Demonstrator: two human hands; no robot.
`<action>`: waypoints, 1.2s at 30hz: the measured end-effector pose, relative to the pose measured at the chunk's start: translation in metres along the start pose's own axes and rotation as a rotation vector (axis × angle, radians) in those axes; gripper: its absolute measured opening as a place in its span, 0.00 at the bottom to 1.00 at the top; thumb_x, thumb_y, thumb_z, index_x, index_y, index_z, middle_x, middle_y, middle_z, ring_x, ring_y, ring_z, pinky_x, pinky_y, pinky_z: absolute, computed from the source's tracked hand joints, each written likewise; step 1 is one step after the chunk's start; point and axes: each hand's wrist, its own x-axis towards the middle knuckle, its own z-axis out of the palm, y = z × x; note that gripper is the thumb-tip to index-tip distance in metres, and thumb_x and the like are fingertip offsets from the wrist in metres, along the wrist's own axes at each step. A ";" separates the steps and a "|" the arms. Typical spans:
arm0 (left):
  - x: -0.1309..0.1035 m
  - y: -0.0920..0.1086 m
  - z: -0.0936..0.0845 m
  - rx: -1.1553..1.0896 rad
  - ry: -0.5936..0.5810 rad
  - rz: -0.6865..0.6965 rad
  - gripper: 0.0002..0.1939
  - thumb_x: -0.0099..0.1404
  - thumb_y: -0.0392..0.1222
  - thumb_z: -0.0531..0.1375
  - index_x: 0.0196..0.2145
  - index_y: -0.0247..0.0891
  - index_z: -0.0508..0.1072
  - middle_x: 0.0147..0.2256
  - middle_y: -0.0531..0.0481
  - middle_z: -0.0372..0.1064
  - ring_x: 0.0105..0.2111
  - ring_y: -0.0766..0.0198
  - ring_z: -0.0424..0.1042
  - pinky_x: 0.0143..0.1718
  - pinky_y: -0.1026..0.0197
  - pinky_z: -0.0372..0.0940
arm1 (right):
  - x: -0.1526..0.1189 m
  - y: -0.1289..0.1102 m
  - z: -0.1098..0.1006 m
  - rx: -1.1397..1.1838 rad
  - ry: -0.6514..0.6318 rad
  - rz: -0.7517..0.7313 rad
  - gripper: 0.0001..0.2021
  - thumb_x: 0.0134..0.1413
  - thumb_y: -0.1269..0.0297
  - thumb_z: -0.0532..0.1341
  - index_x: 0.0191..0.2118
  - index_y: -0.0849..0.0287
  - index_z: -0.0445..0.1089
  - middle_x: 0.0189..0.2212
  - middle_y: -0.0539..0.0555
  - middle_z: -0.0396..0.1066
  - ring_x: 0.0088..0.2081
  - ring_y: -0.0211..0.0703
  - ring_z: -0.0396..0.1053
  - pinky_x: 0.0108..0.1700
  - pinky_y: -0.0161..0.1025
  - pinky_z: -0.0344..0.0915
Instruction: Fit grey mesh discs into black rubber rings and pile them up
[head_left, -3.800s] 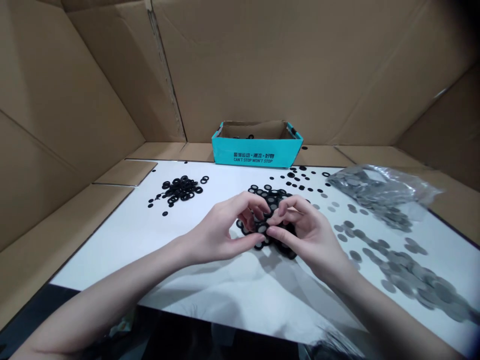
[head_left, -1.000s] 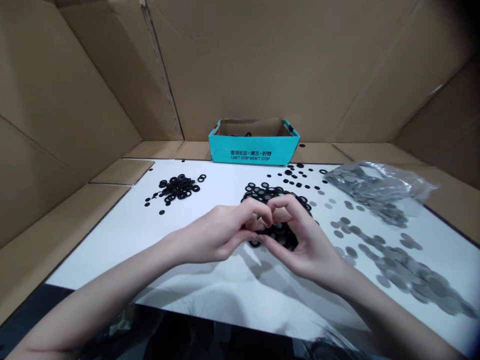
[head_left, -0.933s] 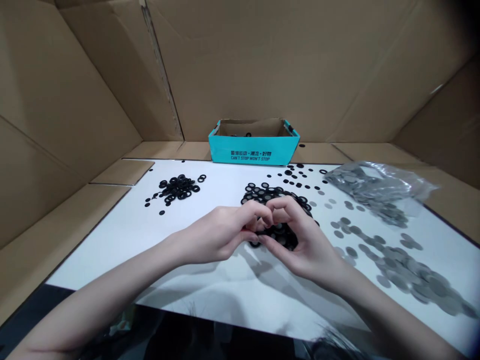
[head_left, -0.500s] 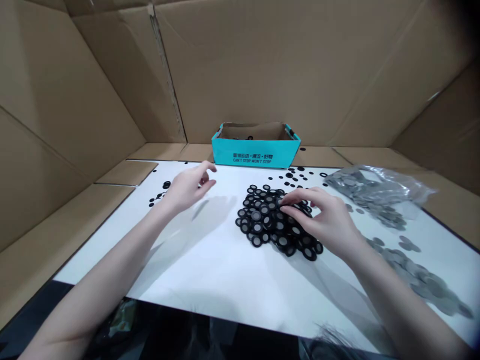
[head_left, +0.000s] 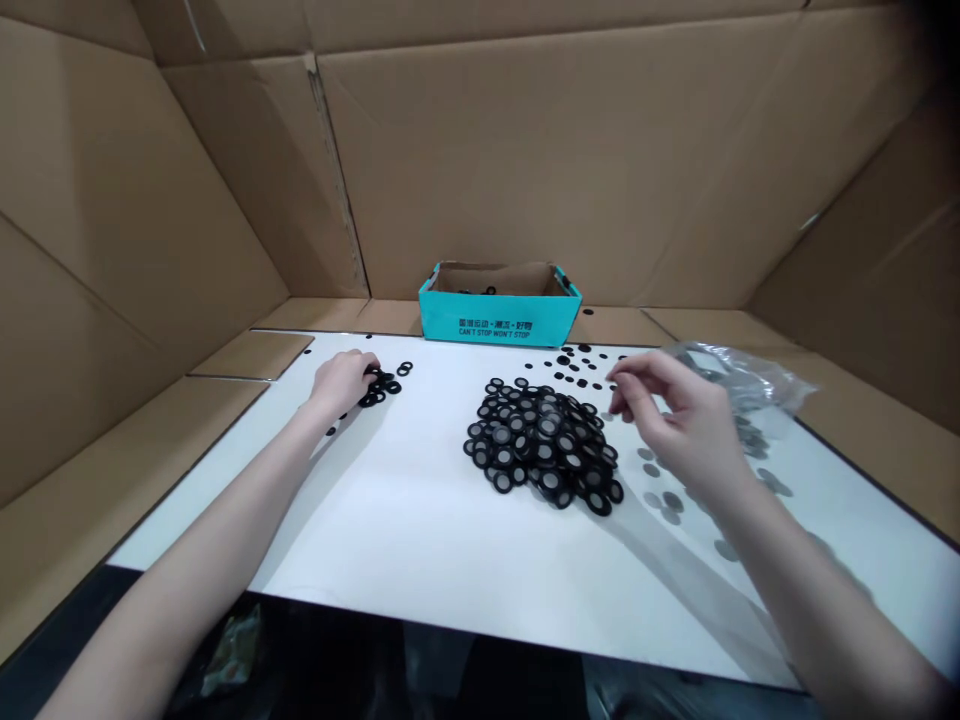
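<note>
My left hand (head_left: 343, 383) is at the left of the white tabletop, fingers curled down onto a small heap of black rings (head_left: 382, 388). Dark ring edges show at its fingertips, which are partly hidden. My right hand (head_left: 686, 412) hovers to the right of the big pile, thumb and fingers drawn together. Whether anything is between those fingertips is too small to tell. Between the hands lies the pile of black rings with grey disc centres (head_left: 544, 440). Loose grey discs (head_left: 673, 501) lie on the table below and beside my right hand.
A turquoise cardboard box (head_left: 499, 318) with some black rings inside stands at the back. Small black pieces (head_left: 583, 383) are scattered in front of it. A clear plastic bag (head_left: 776, 385) with grey discs lies at the right. Cardboard walls (head_left: 525, 160) enclose the table.
My left hand has gone from open in the air down onto the black rings at the left. My right hand has left the pile and moved right. The view has shifted slightly.
</note>
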 end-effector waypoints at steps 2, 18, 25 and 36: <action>0.001 -0.002 0.001 -0.003 0.005 -0.008 0.15 0.71 0.45 0.59 0.52 0.36 0.71 0.52 0.43 0.69 0.49 0.56 0.72 0.50 0.48 0.70 | -0.008 0.011 -0.012 -0.064 -0.011 -0.007 0.16 0.60 0.60 0.56 0.53 0.54 0.63 0.45 0.59 0.74 0.41 0.48 0.74 0.41 0.45 0.72; 0.009 -0.015 0.003 -0.128 0.121 -0.099 0.17 0.65 0.31 0.55 0.50 0.40 0.74 0.45 0.43 0.77 0.49 0.49 0.74 0.48 0.52 0.67 | -0.089 0.080 -0.058 -0.427 -0.139 0.324 0.10 0.53 0.57 0.60 0.39 0.51 0.74 0.34 0.59 0.80 0.40 0.60 0.76 0.41 0.50 0.68; 0.010 -0.020 0.000 -0.254 0.149 -0.117 0.17 0.58 0.35 0.60 0.46 0.43 0.75 0.39 0.48 0.80 0.44 0.51 0.76 0.42 0.56 0.66 | -0.085 0.088 -0.060 -0.334 -0.022 0.428 0.15 0.41 0.49 0.62 0.34 0.52 0.74 0.28 0.54 0.80 0.34 0.58 0.78 0.37 0.48 0.69; 0.010 -0.025 -0.005 -0.433 0.219 -0.196 0.13 0.56 0.37 0.62 0.41 0.41 0.76 0.37 0.48 0.79 0.38 0.53 0.76 0.44 0.56 0.65 | -0.072 0.065 -0.064 -0.253 0.139 0.367 0.20 0.38 0.45 0.61 0.34 0.52 0.74 0.30 0.54 0.79 0.34 0.56 0.78 0.41 0.49 0.71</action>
